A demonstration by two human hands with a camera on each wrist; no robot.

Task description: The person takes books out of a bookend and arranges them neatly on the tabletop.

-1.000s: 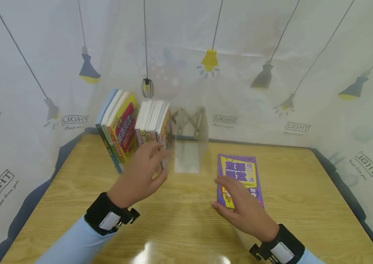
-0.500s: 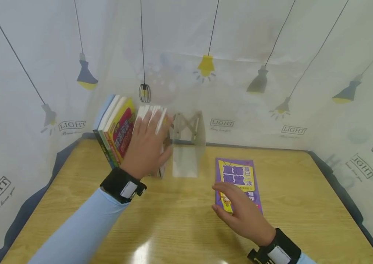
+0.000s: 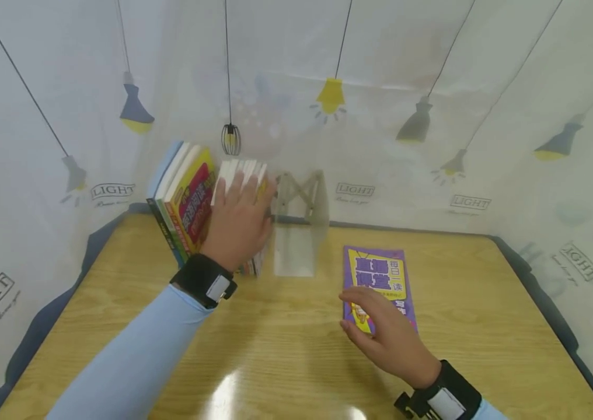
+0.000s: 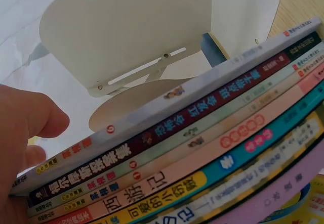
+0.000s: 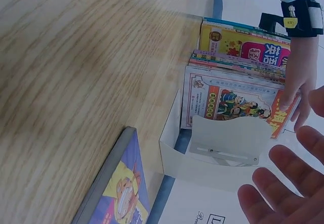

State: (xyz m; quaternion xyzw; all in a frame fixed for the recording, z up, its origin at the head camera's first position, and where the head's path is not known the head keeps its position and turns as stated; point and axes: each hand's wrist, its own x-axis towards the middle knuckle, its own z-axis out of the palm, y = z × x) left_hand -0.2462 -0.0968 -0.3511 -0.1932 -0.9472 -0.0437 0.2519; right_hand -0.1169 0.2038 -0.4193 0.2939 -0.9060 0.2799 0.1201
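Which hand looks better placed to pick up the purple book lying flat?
Likely the right hand: it holds nothing and, in the head view, overlaps the purple-and-yellow rectangular paper book. The left hand is farther off, resting on the row of thin, multicoloured upright paperbacks.

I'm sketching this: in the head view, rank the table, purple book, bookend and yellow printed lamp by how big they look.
1. Table
2. Purple book and bookend: too alike to rank, the book partly covered
3. Yellow printed lamp
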